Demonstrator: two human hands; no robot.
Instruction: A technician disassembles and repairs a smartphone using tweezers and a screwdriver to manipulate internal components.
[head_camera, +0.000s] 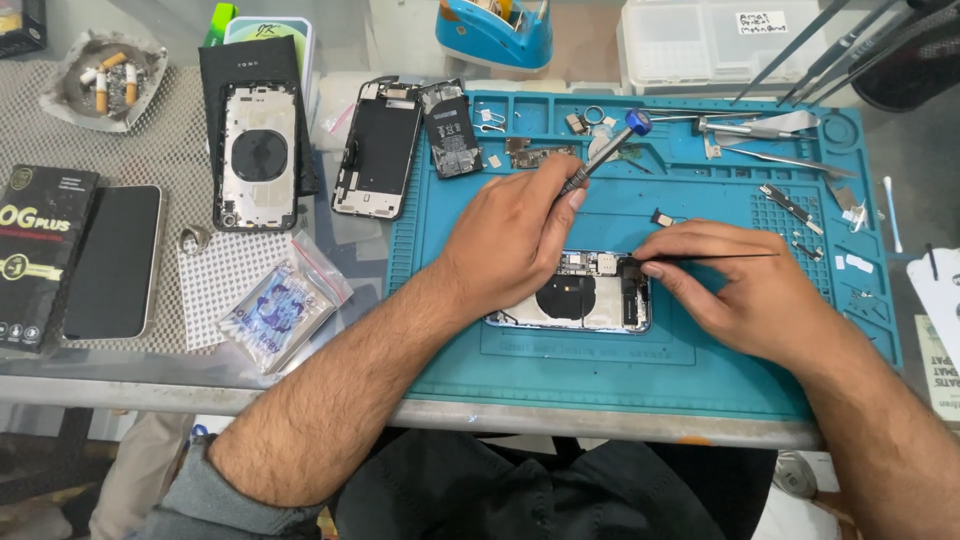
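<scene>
Gripping a screwdriver (603, 153), the left hand (510, 240) worked the opened phone (575, 300) on the blue mat (700, 370); the right hand (745, 285) pinched tweezers (715, 257) beside it. Screw-fitting seemingly; steady placement needed.

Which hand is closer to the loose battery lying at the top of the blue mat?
Left. The left hand, holding a screwdriver, sits just below the battery; the right hand is farther off, lower right.

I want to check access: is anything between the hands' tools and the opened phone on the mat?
Nothing visible. The left hand holds a screwdriver, the right hand holds tweezers, both over the opened phone.
</scene>
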